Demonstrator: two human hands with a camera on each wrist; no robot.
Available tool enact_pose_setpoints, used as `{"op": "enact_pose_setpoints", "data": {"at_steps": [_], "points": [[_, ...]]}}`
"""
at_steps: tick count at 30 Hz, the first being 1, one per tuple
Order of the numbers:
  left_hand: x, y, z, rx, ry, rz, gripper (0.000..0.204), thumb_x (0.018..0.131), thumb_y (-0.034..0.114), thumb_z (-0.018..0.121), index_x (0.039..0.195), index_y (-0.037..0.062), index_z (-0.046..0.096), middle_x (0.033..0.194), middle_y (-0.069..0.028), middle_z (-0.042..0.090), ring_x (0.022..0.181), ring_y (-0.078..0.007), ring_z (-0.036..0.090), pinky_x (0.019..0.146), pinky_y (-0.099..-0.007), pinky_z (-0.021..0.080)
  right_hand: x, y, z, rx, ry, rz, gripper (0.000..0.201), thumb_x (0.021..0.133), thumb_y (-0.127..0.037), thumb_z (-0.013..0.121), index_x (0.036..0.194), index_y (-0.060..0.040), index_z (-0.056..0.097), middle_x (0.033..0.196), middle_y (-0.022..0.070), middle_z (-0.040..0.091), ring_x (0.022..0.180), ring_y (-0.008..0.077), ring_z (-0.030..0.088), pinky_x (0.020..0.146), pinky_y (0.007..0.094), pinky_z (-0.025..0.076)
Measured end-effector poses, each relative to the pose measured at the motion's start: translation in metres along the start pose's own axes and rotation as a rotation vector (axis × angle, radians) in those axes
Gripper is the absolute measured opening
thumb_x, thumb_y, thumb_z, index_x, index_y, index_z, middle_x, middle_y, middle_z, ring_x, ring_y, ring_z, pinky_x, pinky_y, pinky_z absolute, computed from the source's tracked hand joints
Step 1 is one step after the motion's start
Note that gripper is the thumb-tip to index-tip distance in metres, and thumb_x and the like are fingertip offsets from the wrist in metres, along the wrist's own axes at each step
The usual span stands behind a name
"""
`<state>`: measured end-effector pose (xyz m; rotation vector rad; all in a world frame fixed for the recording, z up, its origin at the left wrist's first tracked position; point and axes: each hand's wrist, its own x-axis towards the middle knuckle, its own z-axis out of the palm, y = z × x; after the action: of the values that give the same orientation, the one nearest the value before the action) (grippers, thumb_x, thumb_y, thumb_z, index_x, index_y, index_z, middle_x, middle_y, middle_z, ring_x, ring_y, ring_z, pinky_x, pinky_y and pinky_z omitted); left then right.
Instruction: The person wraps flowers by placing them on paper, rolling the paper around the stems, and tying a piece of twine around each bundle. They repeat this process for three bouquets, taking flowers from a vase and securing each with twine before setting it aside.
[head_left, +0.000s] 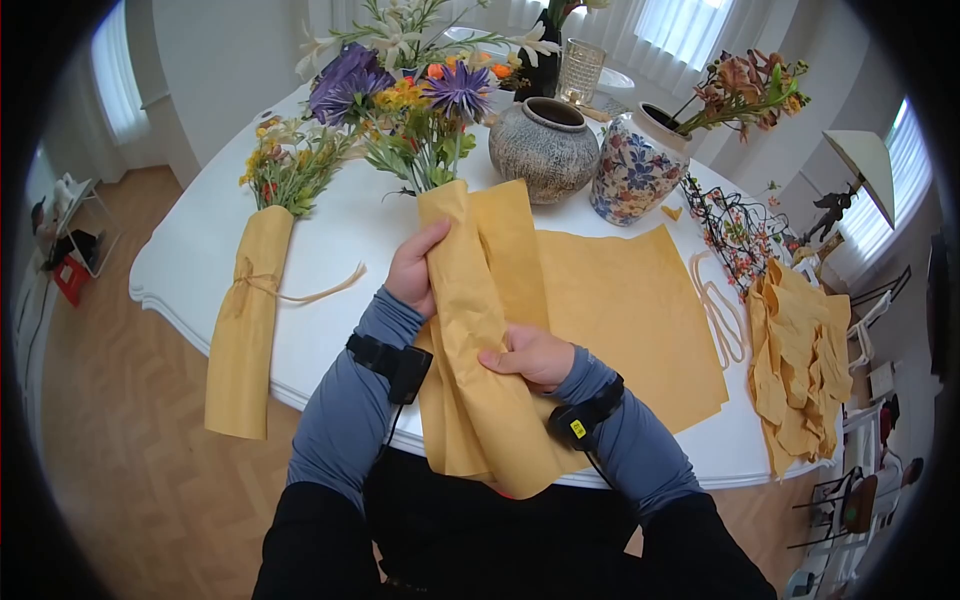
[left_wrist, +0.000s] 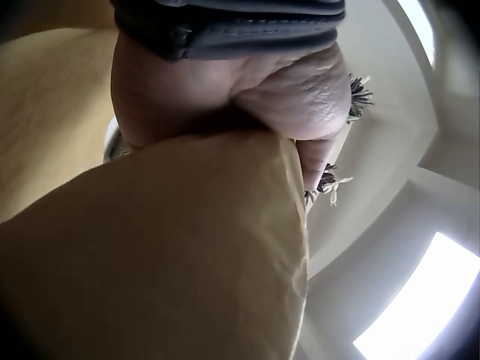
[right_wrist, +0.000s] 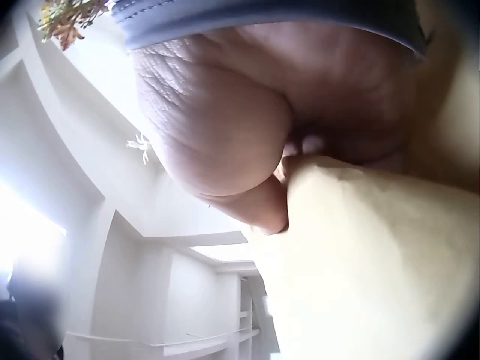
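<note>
Head view: yellow paper rolled round the flowers, just in front of the grey vase. Left hand curled round the roll's upper part, right hand gripping lower down. Best kept snug and even.

Left wrist view: palm pressed on paper.

Right wrist view: fingers tucked round the paper edge.

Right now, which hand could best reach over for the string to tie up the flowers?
The right hand, probably. The loose string lies on the table on that side, past the flat paper. The left hand holds the wrapped bunch higher up.
</note>
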<state>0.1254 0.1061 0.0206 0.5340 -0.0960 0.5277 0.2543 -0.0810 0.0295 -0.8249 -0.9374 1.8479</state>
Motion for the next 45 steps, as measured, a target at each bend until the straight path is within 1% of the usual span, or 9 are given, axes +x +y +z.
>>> {"op": "enact_pose_setpoints", "data": {"at_steps": [6,11,14,21,23,29,36,38,45], "points": [[0.012,-0.005,-0.002,0.225,0.227,-0.021,0.032,0.097,0.019,0.062,0.122,-0.0005,0.060,0.112,-0.0108,0.070,0.098,-0.0233,0.070,0.087,-0.0359,0.057,0.012,0.011,-0.014,-0.333,0.164,-0.090,0.056,0.097,-0.033,0.067,0.137,-0.0007,0.046,0.117,0.0051,0.063,0.103,0.0115,0.060,0.091,0.0296,0.051],[0.015,-0.014,0.002,0.613,0.395,0.240,0.032,0.094,0.015,0.066,0.121,-0.0012,0.060,0.107,-0.0096,0.070,0.093,-0.0208,0.069,0.082,-0.0345,0.057,0.018,0.012,-0.012,-0.783,0.573,-0.207,0.057,0.091,-0.039,0.072,0.127,0.0014,0.053,0.087,0.0003,0.061,0.074,0.0077,0.056,0.069,0.0256,0.050],[0.014,-0.017,0.003,0.682,0.436,0.304,0.030,0.094,0.015,0.067,0.119,-0.0013,0.061,0.107,-0.0089,0.069,0.092,-0.0192,0.069,0.080,-0.0333,0.056,0.002,-0.020,0.030,-0.903,0.566,-0.041,0.056,0.089,-0.038,0.073,0.123,0.0021,0.056,0.092,0.0038,0.064,0.078,0.0100,0.060,0.074,0.0269,0.052],[0.013,-0.011,0.007,0.550,0.458,0.206,0.033,0.098,0.025,0.062,0.121,0.0010,0.060,0.108,-0.0093,0.070,0.094,-0.0198,0.069,0.082,-0.0343,0.057,0.007,0.003,-0.009,-0.612,0.428,-0.033,0.047,0.094,-0.028,0.067,0.128,0.0025,0.054,0.112,0.0103,0.069,0.098,0.0172,0.067,0.088,0.0317,0.053],[0.010,-0.006,0.010,0.138,0.284,0.116,0.041,0.101,0.033,0.055,0.126,0.0012,0.058,0.117,-0.0125,0.069,0.104,-0.0250,0.068,0.093,-0.0394,0.054,0.004,-0.005,-0.005,-0.216,0.207,-0.084,0.046,0.098,-0.023,0.063,0.135,0.0008,0.050,0.124,0.0095,0.065,0.109,0.0173,0.064,0.096,0.0313,0.051],[-0.001,-0.005,0.041,0.035,0.005,0.003,0.053,0.104,0.040,0.042,0.136,0.0000,0.051,0.126,-0.0207,0.064,0.114,-0.0334,0.064,0.101,-0.0436,0.052,-0.003,-0.009,-0.005,0.033,-0.041,-0.050,0.054,0.102,-0.025,0.058,0.146,-0.0014,0.039,0.138,0.0085,0.056,0.125,0.0163,0.055,0.108,0.0337,0.042],[0.006,0.004,0.004,0.180,0.052,-0.108,0.054,0.103,0.036,0.045,0.139,-0.0044,0.046,0.131,-0.0257,0.059,0.123,-0.0347,0.059,0.104,-0.0446,0.050,-0.005,-0.013,-0.010,-0.241,-0.006,0.031,0.061,0.101,-0.034,0.060,0.147,-0.0002,0.039,0.140,0.0083,0.055,0.126,0.0179,0.054,0.110,0.0340,0.039],[0.008,0.001,0.008,0.160,0.172,-0.030,0.048,0.102,0.030,0.048,0.135,-0.0043,0.050,0.126,-0.0235,0.063,0.116,-0.0325,0.064,0.102,-0.0435,0.052,-0.011,-0.022,-0.005,-0.563,-0.002,0.061,0.066,0.098,-0.038,0.064,0.145,0.0009,0.041,0.139,0.0090,0.056,0.124,0.0184,0.054,0.109,0.0339,0.041],[0.009,0.003,0.003,0.224,0.173,-0.035,0.039,0.102,0.026,0.051,0.128,-0.0031,0.055,0.117,-0.0179,0.068,0.104,-0.0262,0.069,0.095,-0.0400,0.055,-0.015,-0.034,-0.008,-0.735,0.049,0.263,0.069,0.092,-0.038,0.072,0.141,0.0028,0.046,0.134,0.0141,0.059,0.122,0.0209,0.056,0.106,0.0344,0.044]]}}
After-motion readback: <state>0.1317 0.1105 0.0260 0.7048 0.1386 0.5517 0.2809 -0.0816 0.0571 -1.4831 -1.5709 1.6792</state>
